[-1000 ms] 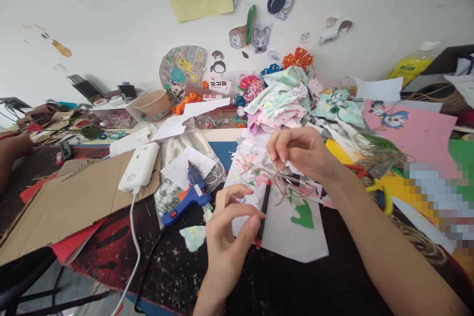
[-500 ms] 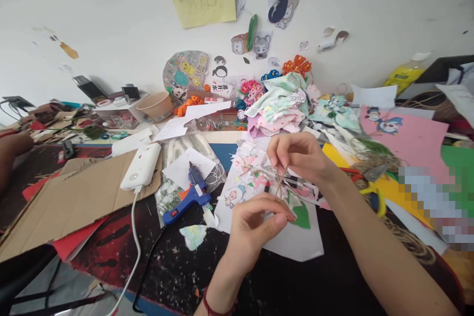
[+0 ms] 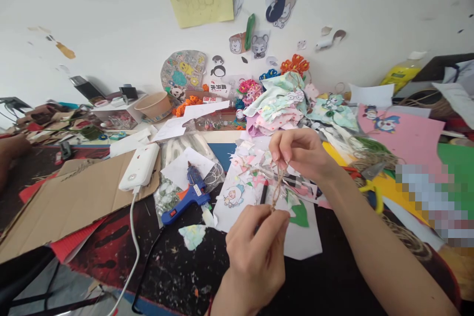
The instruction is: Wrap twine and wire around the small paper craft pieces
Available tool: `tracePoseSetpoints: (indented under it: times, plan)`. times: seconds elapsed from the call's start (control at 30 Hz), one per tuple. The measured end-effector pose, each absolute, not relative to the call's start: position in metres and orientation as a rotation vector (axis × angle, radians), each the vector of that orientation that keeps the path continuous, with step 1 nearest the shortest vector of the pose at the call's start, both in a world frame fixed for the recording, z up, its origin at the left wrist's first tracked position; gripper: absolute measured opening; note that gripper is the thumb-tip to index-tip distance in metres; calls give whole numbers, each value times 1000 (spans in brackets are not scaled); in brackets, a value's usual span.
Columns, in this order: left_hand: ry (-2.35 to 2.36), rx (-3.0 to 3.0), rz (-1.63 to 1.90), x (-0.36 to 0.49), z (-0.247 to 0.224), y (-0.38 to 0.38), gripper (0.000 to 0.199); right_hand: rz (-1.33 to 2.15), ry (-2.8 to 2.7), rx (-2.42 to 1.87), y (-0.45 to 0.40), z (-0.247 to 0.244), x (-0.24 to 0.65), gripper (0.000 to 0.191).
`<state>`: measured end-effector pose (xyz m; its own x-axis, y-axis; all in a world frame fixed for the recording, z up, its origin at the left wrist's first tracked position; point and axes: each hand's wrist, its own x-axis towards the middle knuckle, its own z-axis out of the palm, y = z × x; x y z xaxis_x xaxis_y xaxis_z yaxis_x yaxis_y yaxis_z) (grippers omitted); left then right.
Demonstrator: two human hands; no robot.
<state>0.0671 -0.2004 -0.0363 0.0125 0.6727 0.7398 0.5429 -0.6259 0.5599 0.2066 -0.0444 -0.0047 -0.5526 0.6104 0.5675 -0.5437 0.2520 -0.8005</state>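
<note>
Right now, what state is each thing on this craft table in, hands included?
Left hand: closed, pinching twine
Right hand: pinching it farther up
Twine: strung between both hands
Glue gun: lying unheld; on or off, cannot tell
White device: cable plugged in
Bowl: upright
Bottle: capped
Cardboard: lying flat

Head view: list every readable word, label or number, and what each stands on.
"开水": white card; the character beside these is unclear.
Red print below that card: too blurred.
Glue gun, its label: too small.
Yellow bottle, its label: too blurred.
No number is legible.
</note>
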Motion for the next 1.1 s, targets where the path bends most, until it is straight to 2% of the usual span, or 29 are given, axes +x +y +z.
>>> tracePoseSetpoints:
  times: [0.23,0.5,0.77,0.93,1.1]
  plan:
    - [1279,2227,1733,70,-38,-201,25,1470,-1553,-85,-43,-5,209,14]
    - [1415,2721,1654,64,-58,-198,31,1445,-1512,-112,-42,-5,208,12]
    - [1446,2723,1665,61,-55,-194,28,1410,-1417,-203,-43,-6,201,17]
    - [1376,2557,1737,62,-48,-194,30,1374,-1412,-227,-43,-7,201,19]
    - [1153,1832,1728,64,-45,-198,20,1272,-1482,-312,-45,-7,203,21]
